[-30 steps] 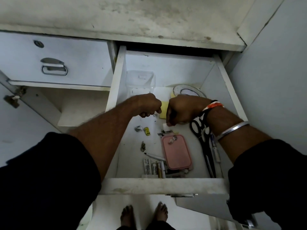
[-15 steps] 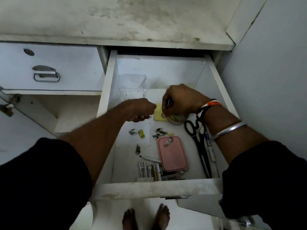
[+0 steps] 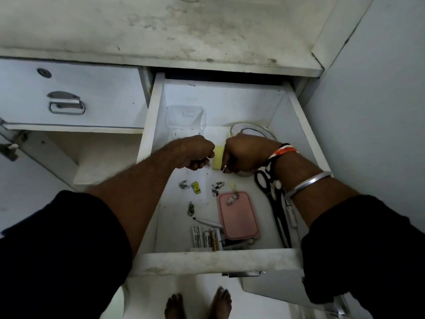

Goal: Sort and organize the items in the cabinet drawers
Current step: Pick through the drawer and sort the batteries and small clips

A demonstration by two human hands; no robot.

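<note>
The white drawer (image 3: 207,261) stands pulled open. My left hand (image 3: 195,153) hovers over its middle, curled into a fist with a small shiny bit showing between the fingers. My right hand (image 3: 243,153) is just to the right of it, fingertips pinched on a tiny pale piece. A yellow sticky-note pad (image 3: 218,157) shows between the two hands. Loose on the drawer floor lie a metal clip (image 3: 184,184), a yellow tag (image 3: 196,187), torn scraps (image 3: 217,186), a pink case (image 3: 238,215), black scissors (image 3: 273,203), a pen (image 3: 207,222) and batteries (image 3: 210,238).
A clear plastic box (image 3: 185,120) sits at the drawer's back left, and a tape roll (image 3: 250,131) at the back behind my right hand. A shut drawer with a metal handle (image 3: 66,104) is to the left. My bare feet (image 3: 197,305) stand below.
My right hand reached back toward the tape roll, then came forward again beside my left hand. The left fist stayed over the drawer's middle.
</note>
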